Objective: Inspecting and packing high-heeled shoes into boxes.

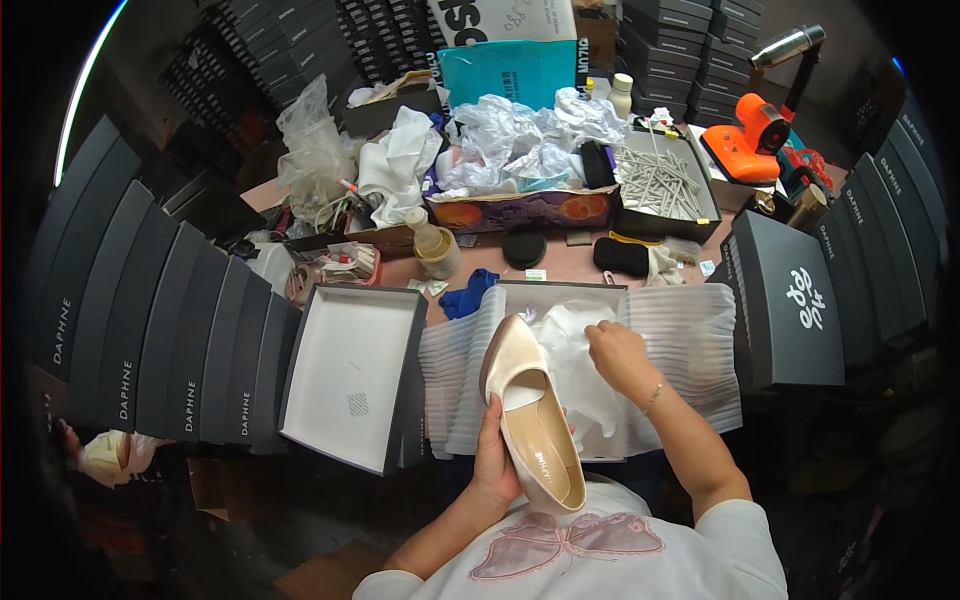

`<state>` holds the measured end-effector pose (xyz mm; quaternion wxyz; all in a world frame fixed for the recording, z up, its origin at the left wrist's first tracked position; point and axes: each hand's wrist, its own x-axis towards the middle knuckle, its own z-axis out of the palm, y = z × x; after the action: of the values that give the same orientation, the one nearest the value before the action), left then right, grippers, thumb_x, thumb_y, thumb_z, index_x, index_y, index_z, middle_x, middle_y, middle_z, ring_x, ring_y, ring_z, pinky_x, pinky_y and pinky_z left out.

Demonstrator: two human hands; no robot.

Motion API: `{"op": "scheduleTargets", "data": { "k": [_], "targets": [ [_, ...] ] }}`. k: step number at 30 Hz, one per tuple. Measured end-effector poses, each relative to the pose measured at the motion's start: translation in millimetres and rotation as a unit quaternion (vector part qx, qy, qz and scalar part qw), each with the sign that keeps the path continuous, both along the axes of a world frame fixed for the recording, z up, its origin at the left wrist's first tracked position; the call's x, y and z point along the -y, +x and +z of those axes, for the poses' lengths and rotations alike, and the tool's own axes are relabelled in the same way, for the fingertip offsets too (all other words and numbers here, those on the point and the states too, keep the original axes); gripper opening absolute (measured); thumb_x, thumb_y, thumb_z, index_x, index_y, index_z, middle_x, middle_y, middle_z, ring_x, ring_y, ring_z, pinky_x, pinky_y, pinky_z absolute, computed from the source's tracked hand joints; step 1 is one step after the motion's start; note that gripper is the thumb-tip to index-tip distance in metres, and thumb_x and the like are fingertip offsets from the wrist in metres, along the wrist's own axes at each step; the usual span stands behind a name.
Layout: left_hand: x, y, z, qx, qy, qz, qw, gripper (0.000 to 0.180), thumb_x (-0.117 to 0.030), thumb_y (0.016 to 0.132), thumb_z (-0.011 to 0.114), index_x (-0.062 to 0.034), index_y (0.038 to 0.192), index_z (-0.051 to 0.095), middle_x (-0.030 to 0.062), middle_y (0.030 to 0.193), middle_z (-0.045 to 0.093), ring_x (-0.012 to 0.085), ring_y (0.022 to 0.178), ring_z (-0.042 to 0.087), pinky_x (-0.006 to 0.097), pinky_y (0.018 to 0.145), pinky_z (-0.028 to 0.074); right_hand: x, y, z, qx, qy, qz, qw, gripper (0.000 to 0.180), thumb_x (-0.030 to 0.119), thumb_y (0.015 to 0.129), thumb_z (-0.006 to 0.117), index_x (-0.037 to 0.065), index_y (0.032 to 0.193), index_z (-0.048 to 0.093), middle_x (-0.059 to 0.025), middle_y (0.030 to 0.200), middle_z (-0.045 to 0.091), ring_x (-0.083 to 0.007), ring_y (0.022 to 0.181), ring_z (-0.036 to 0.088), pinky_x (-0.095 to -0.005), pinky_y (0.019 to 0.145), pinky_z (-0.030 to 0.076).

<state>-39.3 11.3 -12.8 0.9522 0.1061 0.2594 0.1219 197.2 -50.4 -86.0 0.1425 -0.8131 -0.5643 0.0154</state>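
Observation:
My left hand (490, 462) is closed around the side of a cream satin pointed pump (541, 440), which is tilted with its toe away from me and its insole facing up. Past the shoe, an open shoe box (612, 446) holds crumpled white tissue paper (572, 345). My right hand (619, 357) is over that box, fingers curled in a pinch at the edge of the tissue. Strips of translucent foam wrap (690, 365) spread out over both sides of the box. To the left lies a box lid (350, 375), its white inside facing up.
Dark shoe boxes stand in rows at left (140, 320) and right (790, 310). Behind the work area are a carton of crumpled paper (525, 212), a box of grey sticks (660, 180), a bottle (435, 250), a blue cloth (468, 295) and an orange tool (745, 140).

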Motion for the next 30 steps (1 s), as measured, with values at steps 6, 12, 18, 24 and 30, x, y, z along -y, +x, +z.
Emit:
{"op": "scheduleTargets", "data": {
  "k": [6, 12, 18, 24, 30],
  "targets": [
    [13.1, 4.6, 5.2, -0.013, 0.023, -0.002, 1.000, 0.071, -0.060, 0.092, 0.049, -0.0087, 0.139, 0.038, 0.0132, 0.134, 0.049, 0.0287, 0.123, 0.050, 0.047, 0.106, 0.040, 13.8, -80.5, 114.6, -0.072, 0.128, 0.174, 0.974, 0.022, 0.011, 0.073, 0.068, 0.009, 0.089, 0.054, -0.0055, 0.081, 0.051, -0.0234, 0.073, 0.060, -0.0347, 0.057, 0.050],
    [19.0, -16.4, 15.0, -0.064, 0.087, 0.052, 0.993, 0.065, -0.057, 0.093, 0.050, -0.0133, 0.140, 0.037, 0.0082, 0.139, 0.045, 0.0222, 0.129, 0.043, 0.040, 0.109, 0.037, 0.4, -127.9, 123.3, -0.058, 0.152, 0.168, 0.972, 0.011, 0.013, 0.074, 0.059, 0.010, 0.081, 0.051, -0.0056, 0.076, 0.047, -0.0209, 0.068, 0.054, -0.0320, 0.056, 0.047],
    [17.8, -17.8, 15.9, -0.058, 0.136, 0.029, 0.989, 0.068, -0.049, 0.094, 0.054, -0.0070, 0.142, 0.032, 0.0117, 0.139, 0.043, 0.0245, 0.130, 0.042, 0.041, 0.111, 0.033, -33.4, -97.2, 112.9, 0.034, 0.254, 0.160, 0.953, 0.019, 0.015, 0.073, 0.059, 0.009, 0.090, 0.057, -0.0050, 0.088, 0.054, -0.0198, 0.079, 0.055, -0.0336, 0.068, 0.042],
    [-1.2, -37.6, 8.9, -0.015, 0.051, 0.012, 0.998, 0.065, -0.049, 0.093, 0.052, -0.0034, 0.137, 0.040, 0.0177, 0.125, 0.055, 0.0318, 0.112, 0.058, 0.047, 0.097, 0.048, -41.7, -53.0, 117.7, -0.348, 0.201, 0.317, 0.859, 0.061, 0.007, 0.074, 0.071, 0.006, 0.131, 0.051, -0.0219, 0.131, 0.051, -0.0421, 0.118, 0.048, -0.0454, 0.098, 0.042],
    [-13.8, -45.1, 22.8, 0.000, 0.090, 0.081, 0.993, 0.068, -0.048, 0.090, 0.053, 0.0027, 0.134, 0.043, 0.0232, 0.125, 0.053, 0.0330, 0.114, 0.056, 0.049, 0.096, 0.049, -117.9, 16.9, -50.2, -0.030, -0.054, 0.114, 0.992, 0.017, 0.008, 0.081, 0.057, 0.005, 0.095, 0.065, -0.0134, 0.098, 0.065, -0.0366, 0.091, 0.065, -0.0477, 0.079, 0.051]
  ]
}}
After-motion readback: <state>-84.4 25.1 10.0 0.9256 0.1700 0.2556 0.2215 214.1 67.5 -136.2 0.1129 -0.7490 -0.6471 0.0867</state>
